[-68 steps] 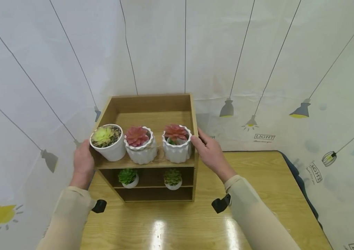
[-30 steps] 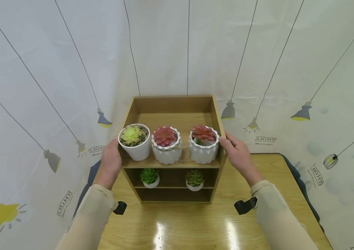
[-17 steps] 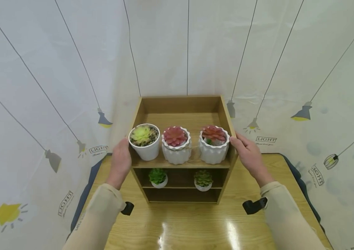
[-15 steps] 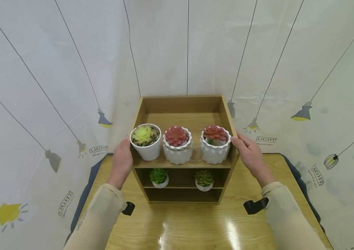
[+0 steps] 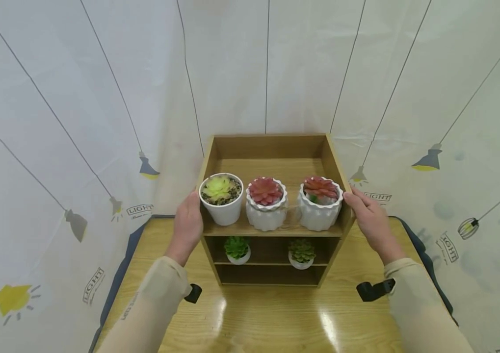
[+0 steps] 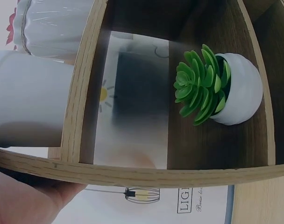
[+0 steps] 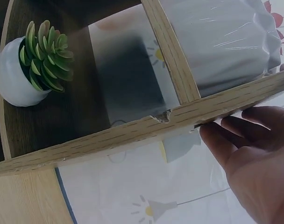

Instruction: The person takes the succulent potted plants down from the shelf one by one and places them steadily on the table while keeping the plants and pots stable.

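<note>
A wooden shelf unit (image 5: pixel 272 165) stands on the table in the head view. My left hand (image 5: pixel 188 224) grips its left side panel near the upper tier, and my right hand (image 5: pixel 376 223) holds the right side panel, thumb by the front edge. In the right wrist view the bent fingers (image 7: pixel 221 142) touch the panel's outer face. On the upper tier stand a yellow-green succulent in a white pot (image 5: pixel 224 213) and two red succulents in fluted white pots, one central (image 5: pixel 266 215), one right (image 5: pixel 319 214). Below sit two small green succulents, left (image 5: pixel 236 247) and right (image 5: pixel 302 250).
The wooden table (image 5: pixel 250 321) extends in front of the shelf and to both sides. A pale wall covering (image 5: pixel 232 63) printed with hanging lamps closes off the back and sides. Dark blue cloth (image 5: pixel 119 279) shows along the table's left edge.
The shelf has slid to the right along the table, with all its potted succulents on it. Both hands have moved along with it, keeping hold of its sides.
</note>
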A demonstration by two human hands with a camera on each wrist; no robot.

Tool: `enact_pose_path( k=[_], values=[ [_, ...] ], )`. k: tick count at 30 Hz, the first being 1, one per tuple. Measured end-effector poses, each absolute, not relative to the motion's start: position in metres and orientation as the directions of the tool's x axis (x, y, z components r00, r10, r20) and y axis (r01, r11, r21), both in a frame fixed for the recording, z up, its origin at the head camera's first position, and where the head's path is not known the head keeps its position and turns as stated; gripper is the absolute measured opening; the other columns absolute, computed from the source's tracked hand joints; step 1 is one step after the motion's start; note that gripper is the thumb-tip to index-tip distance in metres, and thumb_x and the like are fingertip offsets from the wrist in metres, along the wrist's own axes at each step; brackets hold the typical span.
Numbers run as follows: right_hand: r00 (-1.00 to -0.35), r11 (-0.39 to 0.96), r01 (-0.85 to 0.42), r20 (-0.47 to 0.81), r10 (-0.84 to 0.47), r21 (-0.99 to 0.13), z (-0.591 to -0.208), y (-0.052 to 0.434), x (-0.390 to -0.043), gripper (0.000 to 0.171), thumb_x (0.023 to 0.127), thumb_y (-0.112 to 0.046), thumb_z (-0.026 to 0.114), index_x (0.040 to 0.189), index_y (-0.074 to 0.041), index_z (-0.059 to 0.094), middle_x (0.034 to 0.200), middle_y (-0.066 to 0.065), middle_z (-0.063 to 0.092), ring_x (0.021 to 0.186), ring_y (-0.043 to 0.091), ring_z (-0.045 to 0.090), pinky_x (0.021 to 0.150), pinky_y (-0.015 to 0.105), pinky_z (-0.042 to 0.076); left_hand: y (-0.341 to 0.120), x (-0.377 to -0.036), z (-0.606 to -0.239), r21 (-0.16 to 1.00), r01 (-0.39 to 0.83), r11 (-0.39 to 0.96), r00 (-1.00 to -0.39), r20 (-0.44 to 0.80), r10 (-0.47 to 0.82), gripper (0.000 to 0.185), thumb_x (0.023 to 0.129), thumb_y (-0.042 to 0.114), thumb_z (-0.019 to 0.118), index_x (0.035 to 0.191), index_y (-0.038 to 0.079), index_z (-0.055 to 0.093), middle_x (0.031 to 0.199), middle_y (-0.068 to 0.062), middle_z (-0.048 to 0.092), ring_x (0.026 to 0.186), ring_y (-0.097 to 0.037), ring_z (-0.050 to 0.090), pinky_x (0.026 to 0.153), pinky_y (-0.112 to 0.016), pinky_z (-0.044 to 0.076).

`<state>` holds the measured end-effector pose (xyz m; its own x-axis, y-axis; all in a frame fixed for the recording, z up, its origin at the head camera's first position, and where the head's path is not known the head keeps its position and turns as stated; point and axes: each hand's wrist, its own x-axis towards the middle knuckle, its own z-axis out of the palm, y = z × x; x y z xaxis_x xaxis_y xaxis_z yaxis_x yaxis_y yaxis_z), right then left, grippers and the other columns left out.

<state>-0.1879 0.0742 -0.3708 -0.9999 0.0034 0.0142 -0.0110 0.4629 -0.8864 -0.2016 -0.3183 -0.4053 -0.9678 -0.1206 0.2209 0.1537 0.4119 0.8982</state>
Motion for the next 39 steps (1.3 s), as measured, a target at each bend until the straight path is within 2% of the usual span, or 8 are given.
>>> enact_pose_path(
  k=[10, 17, 20, 24, 27, 31, 34, 39],
  values=[
    [-1.0, 0.451, -0.002, 0.009, 0.013, -0.893, -0.371, 0.079, -0.186, 0.069, 0.11, -0.045, 0.04, 0.161, -0.001, 0.025, 0.166, 0.023, 0.023, 0.154, 0.04, 0.02, 0.121, 0.059, 0.026, -0.313, -0.197, -0.404, 0.919, 0.15, 0.364, -0.974, 0.2, -0.104, 0.058, 0.113, 0.032, 0.024, 0.149, -0.007, 0.048, 0.154, -0.025, 0.047, 0.146, -0.039, 0.041, 0.122, -0.05, 0.03],
    [-1.0, 0.462, 0.017, -0.024, -0.009, -0.887, -0.365, 0.08, -0.183, 0.069, 0.11, -0.048, 0.037, 0.162, -0.004, 0.026, 0.165, 0.021, 0.028, 0.148, 0.041, 0.033, 0.099, 0.014, 0.045, -0.311, -0.199, -0.405, 0.922, 0.166, 0.351, -0.976, 0.204, -0.073, 0.06, 0.113, 0.032, 0.022, 0.152, -0.009, 0.043, 0.157, -0.025, 0.042, 0.148, -0.037, 0.037, 0.124, -0.049, 0.028],
    [-1.0, 0.453, 0.009, -0.015, -0.011, -0.892, -0.365, 0.081, -0.183, 0.068, 0.11, -0.047, 0.037, 0.161, -0.002, 0.027, 0.165, 0.022, 0.027, 0.148, 0.039, 0.034, 0.091, 0.007, 0.043, -0.31, -0.199, -0.405, 0.919, 0.165, 0.357, -0.979, 0.198, -0.057, 0.061, 0.113, 0.034, 0.02, 0.154, -0.007, 0.039, 0.16, -0.024, 0.039, 0.15, -0.036, 0.035, 0.124, -0.048, 0.026],
    [-1.0, 0.448, 0.003, 0.0, 0.006, -0.894, -0.366, 0.082, -0.184, 0.066, 0.11, -0.044, 0.038, 0.16, -0.001, 0.03, 0.162, 0.024, 0.031, 0.129, 0.01, 0.055, 0.088, 0.007, 0.045, -0.311, -0.199, -0.404, 0.913, 0.181, 0.366, -0.977, 0.21, -0.042, 0.061, 0.113, 0.034, 0.018, 0.156, -0.007, 0.037, 0.161, -0.023, 0.038, 0.151, -0.034, 0.034, 0.125, -0.047, 0.027],
    [-1.0, 0.441, -0.001, 0.004, 0.006, -0.898, -0.368, 0.083, -0.185, 0.065, 0.11, -0.043, 0.039, 0.16, -0.001, 0.03, 0.161, 0.027, 0.032, 0.109, -0.01, 0.055, 0.085, 0.008, 0.047, -0.312, -0.199, -0.404, 0.909, 0.189, 0.371, -0.976, 0.217, -0.035, 0.061, 0.113, 0.033, 0.018, 0.156, -0.006, 0.037, 0.161, -0.022, 0.038, 0.151, -0.034, 0.034, 0.124, -0.046, 0.027],
    [-1.0, 0.436, -0.006, 0.01, 0.006, -0.9, -0.37, 0.081, -0.186, 0.065, 0.111, -0.042, 0.038, 0.16, -0.001, 0.029, 0.161, 0.026, 0.032, 0.127, 0.011, 0.056, 0.086, 0.007, 0.048, -0.317, -0.201, -0.403, 0.903, 0.185, 0.387, -0.979, 0.205, -0.011, 0.061, 0.113, 0.033, 0.017, 0.155, -0.006, 0.037, 0.162, -0.021, 0.036, 0.152, -0.033, 0.032, 0.125, -0.046, 0.026],
    [-1.0, 0.441, -0.007, 0.014, 0.013, -0.898, -0.37, 0.078, -0.186, 0.065, 0.111, -0.043, 0.038, 0.159, 0.0, 0.029, 0.163, 0.024, 0.03, 0.145, 0.032, 0.039, 0.093, 0.009, 0.045, -0.322, -0.203, -0.402, 0.902, 0.164, 0.399, -0.985, 0.17, 0.02, 0.063, 0.113, 0.035, 0.016, 0.157, -0.007, 0.034, 0.164, -0.022, 0.032, 0.154, -0.034, 0.028, 0.126, -0.046, 0.023],
    [-0.999, 0.427, -0.005, 0.024, 0.038, -0.904, -0.37, 0.069, -0.187, 0.066, 0.111, -0.042, 0.04, 0.158, 0.002, 0.03, 0.164, 0.022, 0.027, 0.152, 0.038, 0.024, 0.122, 0.04, 0.031, -0.331, -0.205, -0.399, 0.905, 0.142, 0.4, -0.99, 0.134, 0.049, 0.064, 0.113, 0.035, 0.016, 0.158, -0.007, 0.027, 0.166, -0.022, 0.027, 0.155, -0.034, 0.024, 0.127, -0.046, 0.02]
  ],
)
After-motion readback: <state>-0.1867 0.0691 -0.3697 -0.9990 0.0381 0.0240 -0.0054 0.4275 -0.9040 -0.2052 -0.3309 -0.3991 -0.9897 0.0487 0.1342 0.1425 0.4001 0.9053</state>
